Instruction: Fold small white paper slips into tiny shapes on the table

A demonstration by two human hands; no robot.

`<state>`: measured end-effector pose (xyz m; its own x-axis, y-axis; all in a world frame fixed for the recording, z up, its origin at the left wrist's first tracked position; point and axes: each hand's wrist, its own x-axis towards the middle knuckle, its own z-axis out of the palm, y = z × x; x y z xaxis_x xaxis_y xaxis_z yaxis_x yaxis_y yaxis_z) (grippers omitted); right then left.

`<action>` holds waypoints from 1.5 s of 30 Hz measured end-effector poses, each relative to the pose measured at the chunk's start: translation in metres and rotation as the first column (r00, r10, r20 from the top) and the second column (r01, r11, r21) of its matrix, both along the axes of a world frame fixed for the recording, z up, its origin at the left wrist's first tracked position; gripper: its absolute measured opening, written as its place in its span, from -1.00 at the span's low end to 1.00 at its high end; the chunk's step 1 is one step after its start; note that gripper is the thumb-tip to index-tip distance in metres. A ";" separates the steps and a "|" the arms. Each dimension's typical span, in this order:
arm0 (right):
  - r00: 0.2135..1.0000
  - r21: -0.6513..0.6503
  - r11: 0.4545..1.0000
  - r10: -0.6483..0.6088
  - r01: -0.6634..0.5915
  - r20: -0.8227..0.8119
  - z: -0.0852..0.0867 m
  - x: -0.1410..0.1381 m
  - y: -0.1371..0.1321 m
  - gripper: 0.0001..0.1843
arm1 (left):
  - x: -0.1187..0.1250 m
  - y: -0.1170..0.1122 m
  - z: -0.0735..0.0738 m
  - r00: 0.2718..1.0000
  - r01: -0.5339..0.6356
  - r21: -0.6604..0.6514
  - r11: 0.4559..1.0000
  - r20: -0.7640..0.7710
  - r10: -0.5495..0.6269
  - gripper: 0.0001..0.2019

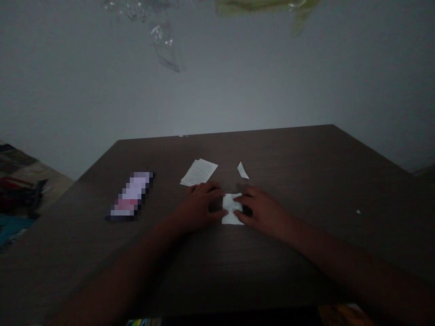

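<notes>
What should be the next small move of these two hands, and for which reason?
Perhaps smooth the small sheet gently outward: the left hand has fingertips at its left edge, the right hand at its right part, and its outline looks slightly uneven.

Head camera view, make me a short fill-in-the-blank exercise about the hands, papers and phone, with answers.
1. The left hand and right hand both touch a small sheet coloured ____.
2. On the table, the phone lies toward the view's ____ side.
3. The printed scrap lies to the ____ of the paper stack.
Missing words: white; left; right.
</notes>
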<state>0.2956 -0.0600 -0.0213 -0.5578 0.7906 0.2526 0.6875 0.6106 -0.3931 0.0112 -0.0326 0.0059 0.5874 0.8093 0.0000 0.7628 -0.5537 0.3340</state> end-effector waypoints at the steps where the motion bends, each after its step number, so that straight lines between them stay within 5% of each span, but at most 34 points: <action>1: 1.000 -0.010 1.000 0.002 -0.002 -0.004 0.000 0.000 0.000 -0.70 | 0.001 0.000 0.000 1.000 -0.010 -0.006 1.000 -0.003 0.010 -0.55; 13: 0.999 -0.025 1.000 -0.009 0.008 -0.044 -0.005 0.000 0.003 -0.69 | 0.004 -0.003 0.004 1.000 -0.022 -0.014 1.000 0.003 0.022 -0.56; 21: 0.998 0.076 0.997 0.011 -0.016 0.065 0.003 0.005 -0.002 -0.76 | 0.006 -0.004 0.003 0.999 -0.031 0.005 1.000 -0.030 0.031 -0.56; 35: 0.982 0.073 0.997 0.020 -0.034 0.189 0.010 0.006 -0.001 -0.67 | 0.011 -0.007 0.012 0.994 -0.012 0.030 0.999 -0.107 0.015 -0.56; 45: 0.981 -0.055 0.998 0.008 0.003 0.195 0.018 0.008 0.004 -0.72 | 0.009 -0.008 0.012 0.992 0.009 0.073 0.997 -0.125 0.000 -0.57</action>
<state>0.3035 -0.0561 -0.0037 -0.5938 0.7989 0.0954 0.7529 0.5935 -0.2844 0.0204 -0.0404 0.0182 0.5905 0.8069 -0.0147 0.7932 -0.5769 0.1949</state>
